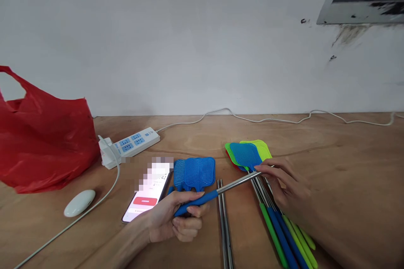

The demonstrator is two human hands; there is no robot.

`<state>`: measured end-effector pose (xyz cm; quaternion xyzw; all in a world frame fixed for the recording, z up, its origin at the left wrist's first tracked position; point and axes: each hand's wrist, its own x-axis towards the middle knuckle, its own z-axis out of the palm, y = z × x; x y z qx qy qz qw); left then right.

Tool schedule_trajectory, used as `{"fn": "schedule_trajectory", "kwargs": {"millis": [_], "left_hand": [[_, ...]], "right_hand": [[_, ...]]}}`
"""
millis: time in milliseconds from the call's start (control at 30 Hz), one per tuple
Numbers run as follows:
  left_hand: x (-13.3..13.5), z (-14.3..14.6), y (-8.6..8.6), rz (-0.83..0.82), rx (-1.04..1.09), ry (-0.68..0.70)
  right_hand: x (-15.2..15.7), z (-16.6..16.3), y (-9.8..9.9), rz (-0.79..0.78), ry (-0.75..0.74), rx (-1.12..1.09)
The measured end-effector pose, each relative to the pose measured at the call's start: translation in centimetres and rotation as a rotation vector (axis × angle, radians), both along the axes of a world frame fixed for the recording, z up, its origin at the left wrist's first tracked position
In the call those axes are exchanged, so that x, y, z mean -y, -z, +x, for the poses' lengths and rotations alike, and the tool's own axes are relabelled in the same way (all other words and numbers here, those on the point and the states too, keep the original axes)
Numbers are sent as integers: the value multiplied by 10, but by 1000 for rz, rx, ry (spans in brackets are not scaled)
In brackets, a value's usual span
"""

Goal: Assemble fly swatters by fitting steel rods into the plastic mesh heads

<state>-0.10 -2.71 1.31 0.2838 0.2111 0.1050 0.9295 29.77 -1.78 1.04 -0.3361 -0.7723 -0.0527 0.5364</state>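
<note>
My left hand (pixel 176 218) is closed round the blue grip of a metal swatter rod (pixel 227 188), which runs up and to the right. My right hand (pixel 284 187) pinches the rod's far end next to the blue swatter head (pixel 245 155) on top of a stack of assembled fly swatters (pixel 277 222). Green and red heads show beneath it, and blue and green handles fan toward the table's front edge. A pile of loose blue swatter heads (pixel 194 173) lies just beyond my left hand. Bare metal rods (pixel 224 227) lie between my hands.
A phone (pixel 147 197) with a lit screen lies left of the loose heads. Farther left sit a white mouse (pixel 79 203), a white power strip (pixel 129 145) with its cable, and a red plastic bag (pixel 41 142). The wooden table (pixel 347 163) meets a white wall.
</note>
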Motion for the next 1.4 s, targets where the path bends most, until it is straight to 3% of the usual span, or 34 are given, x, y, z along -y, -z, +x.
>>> {"fn": "schedule_trajectory", "kwargs": {"millis": [533, 700, 733, 800, 900, 1000, 1067, 1267, 1400], "left_hand": [[-4, -2, -16, 80, -75, 147], [-5, -8, -22, 180, -88, 216], [-4, -7, -22, 224, -86, 170], [-2, -1, -21, 354, -127, -59], [2, 11, -19, 695, -316, -352], [5, 16, -18, 1127, -541, -392], [6, 16, -18, 1286, -655, -402], [9, 14, -10, 1305, -792, -461], [10, 12, -6, 1457, -889, -424]], "right_hand": [[6, 8, 11, 14, 43, 20], [-2, 13, 4, 87, 297, -182], [-5, 13, 3, 82, 310, -253], [-8, 10, 5, -1, 250, -345], [-7, 2, 12, -172, 115, -387], [-6, -3, 17, -263, 55, -407], [-7, -2, 18, -316, 61, -444], [-12, 4, 18, -434, 68, -536], [-11, 3, 19, -444, 41, -507]]}}
